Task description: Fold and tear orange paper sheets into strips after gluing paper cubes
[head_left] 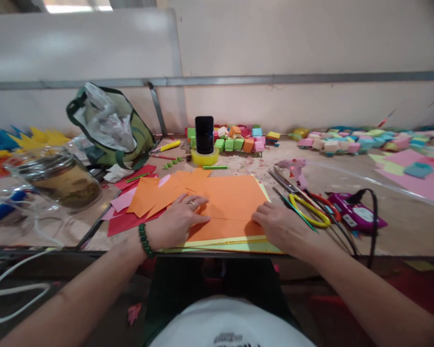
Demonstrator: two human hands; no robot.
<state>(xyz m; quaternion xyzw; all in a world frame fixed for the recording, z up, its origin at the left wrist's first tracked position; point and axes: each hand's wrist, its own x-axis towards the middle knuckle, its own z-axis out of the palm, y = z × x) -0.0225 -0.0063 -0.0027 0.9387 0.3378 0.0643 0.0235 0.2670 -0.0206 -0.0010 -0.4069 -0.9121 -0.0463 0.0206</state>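
A sheet of orange paper [231,197] lies in front of me, with a crease running across its lower part. My left hand [181,217] rests flat on its left side, fingers and thumb apart. At the right edge, my right hand [282,224] has its fingers bent together on the sheet; its thumb is mostly hidden. Yellow paper [235,246] shows beneath the orange along the table's front edge. Beside my left hand lie orange paper pieces [148,193] over red paper [121,224] and pink paper [125,200].
Right of the paper lie scissors [313,212], a pink glue gun [294,171] and a purple device [356,212] with a black cable. A phone [204,135] stands in a yellow tape roll [205,157], before several paper cubes [238,143]. Left are a jar [63,180] and green bag [141,137].
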